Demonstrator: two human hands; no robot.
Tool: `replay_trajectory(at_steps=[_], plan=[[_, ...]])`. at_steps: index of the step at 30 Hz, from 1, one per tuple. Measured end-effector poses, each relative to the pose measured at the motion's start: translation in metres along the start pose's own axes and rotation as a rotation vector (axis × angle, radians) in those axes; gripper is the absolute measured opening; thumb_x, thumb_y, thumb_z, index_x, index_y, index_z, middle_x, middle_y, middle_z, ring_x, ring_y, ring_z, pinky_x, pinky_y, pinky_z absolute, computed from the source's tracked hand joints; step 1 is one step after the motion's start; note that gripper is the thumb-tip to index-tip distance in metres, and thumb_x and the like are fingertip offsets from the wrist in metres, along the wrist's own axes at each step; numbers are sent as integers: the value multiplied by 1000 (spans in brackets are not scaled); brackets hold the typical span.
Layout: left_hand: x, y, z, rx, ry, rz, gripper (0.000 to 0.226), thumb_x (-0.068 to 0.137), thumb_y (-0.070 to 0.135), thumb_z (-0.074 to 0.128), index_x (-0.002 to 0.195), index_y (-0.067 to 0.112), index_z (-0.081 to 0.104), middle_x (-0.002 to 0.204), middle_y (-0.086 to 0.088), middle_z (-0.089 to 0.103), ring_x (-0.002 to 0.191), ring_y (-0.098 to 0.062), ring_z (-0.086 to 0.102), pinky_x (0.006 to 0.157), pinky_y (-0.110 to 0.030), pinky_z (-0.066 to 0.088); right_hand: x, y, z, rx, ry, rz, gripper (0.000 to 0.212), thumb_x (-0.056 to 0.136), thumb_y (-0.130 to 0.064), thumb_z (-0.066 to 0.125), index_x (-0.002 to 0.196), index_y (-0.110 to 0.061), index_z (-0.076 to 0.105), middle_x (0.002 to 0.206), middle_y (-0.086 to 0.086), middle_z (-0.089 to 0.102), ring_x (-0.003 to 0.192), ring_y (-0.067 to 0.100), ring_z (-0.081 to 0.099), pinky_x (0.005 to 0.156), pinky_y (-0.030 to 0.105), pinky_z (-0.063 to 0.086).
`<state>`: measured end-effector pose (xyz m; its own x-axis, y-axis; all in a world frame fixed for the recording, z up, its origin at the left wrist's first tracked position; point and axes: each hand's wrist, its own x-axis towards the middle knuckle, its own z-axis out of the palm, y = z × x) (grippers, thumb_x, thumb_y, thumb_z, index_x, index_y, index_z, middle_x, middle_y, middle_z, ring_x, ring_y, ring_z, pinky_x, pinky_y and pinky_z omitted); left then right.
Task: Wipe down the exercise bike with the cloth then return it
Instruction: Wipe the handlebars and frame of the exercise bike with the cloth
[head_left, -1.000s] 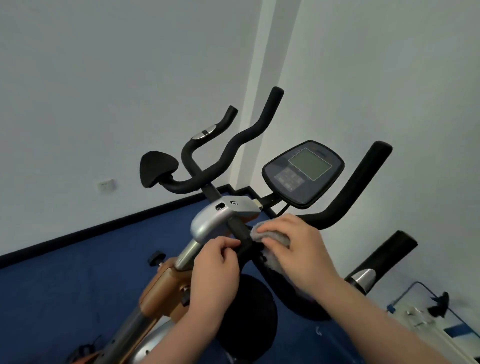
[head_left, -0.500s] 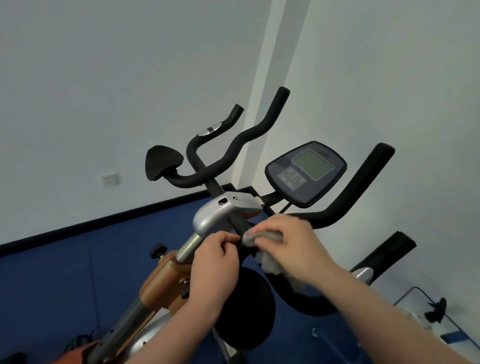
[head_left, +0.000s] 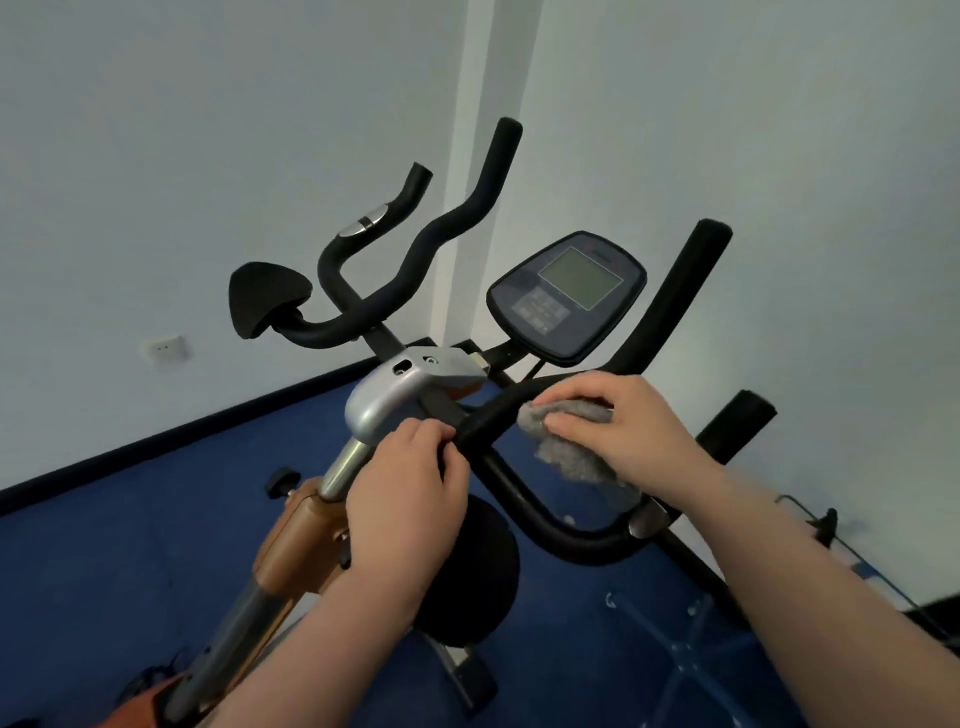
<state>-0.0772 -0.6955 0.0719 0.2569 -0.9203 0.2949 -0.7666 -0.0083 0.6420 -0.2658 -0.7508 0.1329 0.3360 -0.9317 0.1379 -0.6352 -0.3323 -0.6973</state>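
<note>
Right hand (head_left: 631, 434) pressing a crumpled grey fleecy cloth (head_left: 569, 441) onto the black foam handlebar (head_left: 498, 410) of the black, silver and orange exercise bike (head_left: 395, 395), fingers curled over the cloth and clamped on it. Left hand (head_left: 408, 499) just beside, fingers wrapped around the same bar under the silver stem cap (head_left: 400, 392). Dark oval console with grey screen (head_left: 569, 296) above the cloth. Blue floor (head_left: 130, 530) beneath.

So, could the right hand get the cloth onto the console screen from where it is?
Probably yes. The right hand holds the cloth on the handlebar just below the console screen, and nothing shows between them but open air.
</note>
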Motion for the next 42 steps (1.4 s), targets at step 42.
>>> replay_trajectory(at_steps=[42], plan=[[-14, 52, 26, 118, -289, 355, 12, 82, 28, 61, 74, 32, 69, 66, 17, 65, 69, -5, 59, 64, -22, 37, -48, 63, -59, -243, 686, -189, 18, 92, -11, 59, 107, -17, 68, 109, -5, 63, 102, 6, 57, 87, 19, 48]])
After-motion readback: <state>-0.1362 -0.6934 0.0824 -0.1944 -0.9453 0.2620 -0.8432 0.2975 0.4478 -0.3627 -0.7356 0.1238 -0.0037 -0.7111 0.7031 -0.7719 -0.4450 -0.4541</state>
